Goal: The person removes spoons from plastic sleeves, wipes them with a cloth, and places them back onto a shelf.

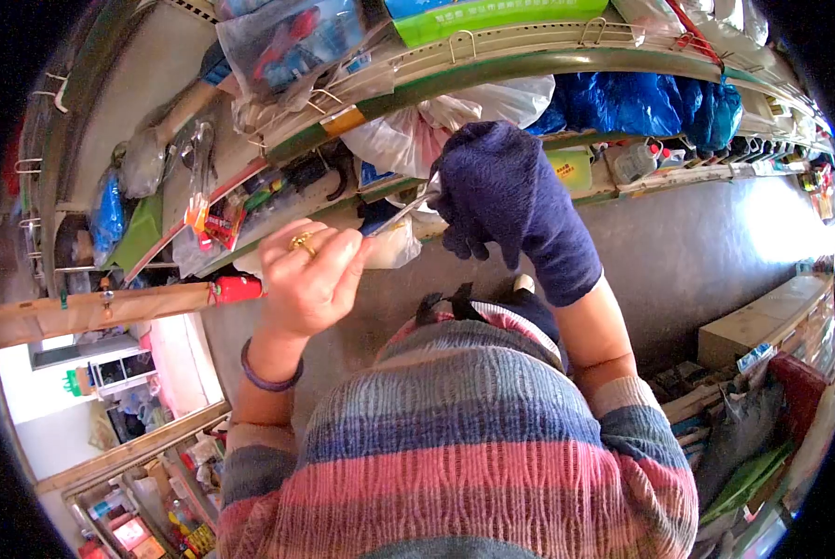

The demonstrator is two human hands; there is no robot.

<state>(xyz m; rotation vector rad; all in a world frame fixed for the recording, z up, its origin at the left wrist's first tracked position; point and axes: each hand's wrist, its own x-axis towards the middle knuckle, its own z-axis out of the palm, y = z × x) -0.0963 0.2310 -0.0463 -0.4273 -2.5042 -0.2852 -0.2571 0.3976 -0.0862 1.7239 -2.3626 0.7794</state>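
Note:
My bare left hand (310, 275), with a gold ring, is closed around one end of a thin metal tool (400, 216). The tool slants up to the right, and its kind cannot be made out. A dark blue knit glove (529, 186) covers my right hand (496, 200) and wrist. The gloved fingers curl downward around the tool's far end, which is partly hidden at the glove's left edge. Both hands are raised in front of my striped sweater. Just behind the glove, white plastic bags (408, 140) sit on the shelf.
Curved metal shelving (417, 79) runs across the top, holding a green box (501, 20) and blue plastic bags (622, 102). Grey floor (659, 242) lies beyond my right arm. A cardboard box (762, 321) stands at the right. A wooden ledge (91, 312) juts in at the left.

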